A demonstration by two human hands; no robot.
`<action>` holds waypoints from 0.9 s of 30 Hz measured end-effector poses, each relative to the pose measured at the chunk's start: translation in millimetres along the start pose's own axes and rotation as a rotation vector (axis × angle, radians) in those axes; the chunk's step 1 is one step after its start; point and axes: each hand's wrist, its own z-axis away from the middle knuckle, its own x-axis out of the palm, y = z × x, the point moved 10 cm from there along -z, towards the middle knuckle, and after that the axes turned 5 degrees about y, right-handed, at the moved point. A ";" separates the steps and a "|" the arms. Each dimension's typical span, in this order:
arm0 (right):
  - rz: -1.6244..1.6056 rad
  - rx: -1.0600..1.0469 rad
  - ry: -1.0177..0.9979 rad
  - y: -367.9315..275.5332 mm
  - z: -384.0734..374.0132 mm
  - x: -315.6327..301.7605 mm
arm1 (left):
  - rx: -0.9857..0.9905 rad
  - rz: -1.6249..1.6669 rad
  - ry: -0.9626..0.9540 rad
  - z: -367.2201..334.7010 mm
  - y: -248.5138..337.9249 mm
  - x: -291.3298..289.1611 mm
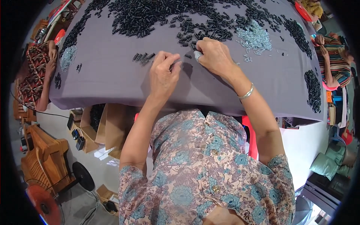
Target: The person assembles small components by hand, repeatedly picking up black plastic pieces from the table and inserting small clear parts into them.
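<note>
Both of my hands are over a grey cloth-covered table (101, 82). My left hand (164, 72) is closed, thumb against curled fingers; whatever it pinches is hidden. Just left of it lies a short row of dark, partly clear tube-like pieces (143, 58). My right hand (214, 56) is closed in a pinch, with a small black cylindrical piece (194, 45) at its fingertips. A whitish covering (197, 55) wraps its thumb. One loose black piece (187, 56) rests on the cloth between the hands.
A large heap of black pieces (138, 18) spreads over the far side. Piles of small clear pieces (255, 37) lie right and far left (68, 58). People sit at the left (33, 71) and right (335, 60) edges. Cardboard boxes (112, 125) stand below the table.
</note>
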 end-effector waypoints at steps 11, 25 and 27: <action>-0.634 0.102 0.158 -6.0 26.7 -30.7 | -0.341 0.644 -0.020 11.4 -3.3 20.3; -1.010 0.142 0.235 -16.4 50.3 -27.1 | -0.427 0.918 -0.008 19.9 15.7 23.9; -0.846 0.077 0.233 -21.6 49.1 -37.1 | -0.382 0.882 -0.006 17.9 16.3 20.2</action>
